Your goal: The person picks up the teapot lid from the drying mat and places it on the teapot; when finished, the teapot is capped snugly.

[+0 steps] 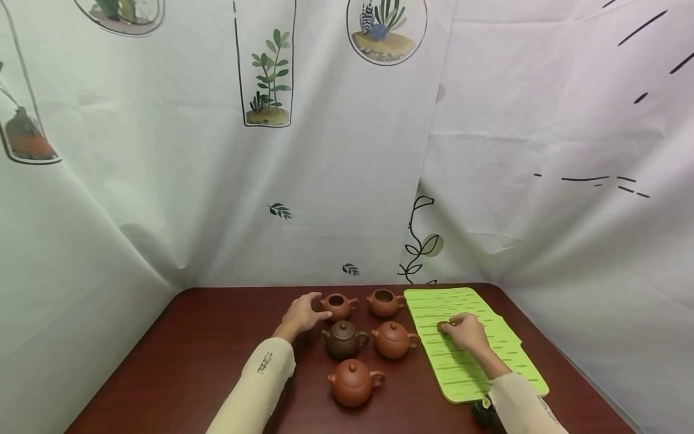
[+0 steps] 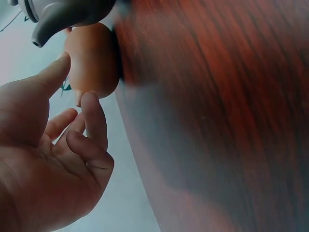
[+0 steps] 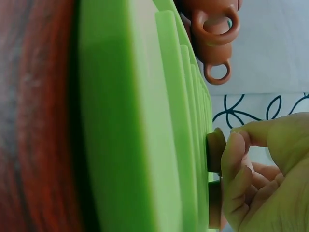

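Note:
My left hand (image 1: 301,312) is at the spout side of a lidless reddish-brown clay teapot (image 1: 337,308). In the left wrist view its thumb and fingers spread around the teapot's near end (image 2: 91,63), fingertips at or very close to the clay. My right hand (image 1: 467,331) is over the green ribbed mat (image 1: 455,377), thumb and forefinger pinching the knob of a small teapot lid (image 3: 216,151). Another lid (image 3: 215,205) lies beside it on the mat, under the hand. A second lidless teapot (image 1: 384,304) stands to the right of the first.
Three lidded teapots stand nearer on the dark red table (image 1: 179,361): a dark brown one (image 1: 343,340), a reddish one (image 1: 394,340) and another reddish one (image 1: 352,384). A dark green object (image 1: 482,415) sits by the right sleeve. White printed cloth (image 1: 336,181) hangs behind.

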Available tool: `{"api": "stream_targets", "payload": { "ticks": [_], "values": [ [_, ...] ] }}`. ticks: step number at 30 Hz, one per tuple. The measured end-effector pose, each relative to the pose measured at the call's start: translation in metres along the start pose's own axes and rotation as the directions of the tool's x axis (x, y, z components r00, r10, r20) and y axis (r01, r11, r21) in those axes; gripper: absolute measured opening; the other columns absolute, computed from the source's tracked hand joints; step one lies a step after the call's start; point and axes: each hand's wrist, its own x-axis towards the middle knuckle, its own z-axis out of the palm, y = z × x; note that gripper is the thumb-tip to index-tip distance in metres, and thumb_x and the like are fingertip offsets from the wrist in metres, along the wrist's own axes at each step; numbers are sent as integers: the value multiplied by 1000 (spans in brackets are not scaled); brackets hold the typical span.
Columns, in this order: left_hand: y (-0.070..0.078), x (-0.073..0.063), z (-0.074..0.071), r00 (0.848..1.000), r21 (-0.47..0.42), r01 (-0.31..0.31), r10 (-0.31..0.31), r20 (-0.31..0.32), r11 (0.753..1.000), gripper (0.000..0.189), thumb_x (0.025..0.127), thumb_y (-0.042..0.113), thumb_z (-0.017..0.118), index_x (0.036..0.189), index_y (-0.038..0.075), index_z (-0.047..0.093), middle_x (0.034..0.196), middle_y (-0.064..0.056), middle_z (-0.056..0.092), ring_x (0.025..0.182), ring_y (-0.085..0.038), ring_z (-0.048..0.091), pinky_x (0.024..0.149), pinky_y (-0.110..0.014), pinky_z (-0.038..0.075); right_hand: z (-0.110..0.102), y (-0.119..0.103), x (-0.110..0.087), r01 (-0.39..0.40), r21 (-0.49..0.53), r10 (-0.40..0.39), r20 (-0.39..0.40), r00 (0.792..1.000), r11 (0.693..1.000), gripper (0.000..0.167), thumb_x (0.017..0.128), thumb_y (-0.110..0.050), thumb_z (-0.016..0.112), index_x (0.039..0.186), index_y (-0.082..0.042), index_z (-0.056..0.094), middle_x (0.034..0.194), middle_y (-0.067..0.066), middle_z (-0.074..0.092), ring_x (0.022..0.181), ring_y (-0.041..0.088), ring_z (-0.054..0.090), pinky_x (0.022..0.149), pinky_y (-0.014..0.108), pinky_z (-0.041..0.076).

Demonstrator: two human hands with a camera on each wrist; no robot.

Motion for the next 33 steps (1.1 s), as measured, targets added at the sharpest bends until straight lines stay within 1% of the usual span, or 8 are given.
{"api": "stream_targets", "payload": {
  "ticks": [5, 9, 15, 23, 25, 28, 30, 33],
  "values": [
    [-2, 4, 3, 1000, -3, -8, 8, 4, 1000, 61, 89, 33, 76, 141, 9, 55, 139, -17, 55, 127, -41, 52, 95, -60, 44, 0, 2, 2, 5, 3, -5, 5, 1000, 1000, 32, 93, -12, 66, 112, 13, 66, 108, 32, 66, 52, 18, 65, 58, 37, 54],
    [0, 5, 8, 1000, -9, -11, 11, 0, 1000, 59, 89, 35, 76, 139, 11, 56, 135, -16, 58, 124, -40, 53, 92, -59, 45, -1, 1, 1, -1, 20, 1, -2, 1000, 1000, 31, 93, -12, 67, 113, 13, 66, 109, 32, 66, 53, 19, 65, 55, 36, 54],
    [2, 5, 7, 1000, -24, 7, -7, -14, 1000, 56, 88, 35, 77, 136, 14, 59, 133, -15, 59, 122, -41, 55, 90, -60, 46, 1, -1, 2, 5, 21, -5, -12, 1000, 1000, 32, 93, -14, 67, 115, 10, 67, 112, 32, 66, 52, 18, 63, 55, 34, 53],
    [2, 7, 7, 1000, -14, 19, -19, 13, 1000, 55, 88, 34, 77, 136, 13, 59, 133, -16, 59, 121, -40, 55, 90, -59, 46, 2, 4, 3, 1, 49, 0, -13, 1000, 999, 26, 94, -13, 66, 110, 8, 70, 108, 30, 67, 50, 17, 61, 52, 34, 51],
    [1, 7, 8, 1000, -10, 20, -20, 21, 1000, 55, 89, 35, 76, 136, 14, 59, 133, -16, 59, 121, -40, 55, 91, -59, 46, 2, 5, 2, 0, 50, 1, -15, 1000, 999, 25, 93, -13, 67, 108, 7, 71, 110, 31, 66, 52, 20, 62, 53, 34, 51],
    [2, 7, 9, 999, -1, 22, -22, 32, 1000, 55, 89, 35, 75, 137, 14, 58, 133, -16, 59, 122, -40, 55, 92, -59, 45, 2, 7, 2, 17, 28, -16, -30, 999, 999, 24, 92, -14, 69, 106, 5, 73, 110, 30, 66, 69, 26, 67, 58, 37, 53],
    [3, 7, 9, 999, 14, 22, -22, 34, 1000, 55, 90, 35, 75, 137, 14, 58, 133, -16, 59, 122, -40, 54, 92, -59, 45, 2, 6, 3, 33, 7, -33, -37, 999, 999, 23, 91, -15, 70, 105, 3, 74, 107, 26, 67, 76, 29, 66, 60, 38, 52],
    [5, 7, 9, 999, 31, 18, -19, 38, 999, 55, 90, 35, 75, 137, 13, 58, 133, -16, 59, 121, -41, 54, 92, -61, 44, 3, 2, 4, 48, -11, -49, -58, 997, 999, 23, 90, -18, 71, 103, 1, 75, 96, 18, 69, 73, 25, 62, 58, 36, 48]
  ]
}}
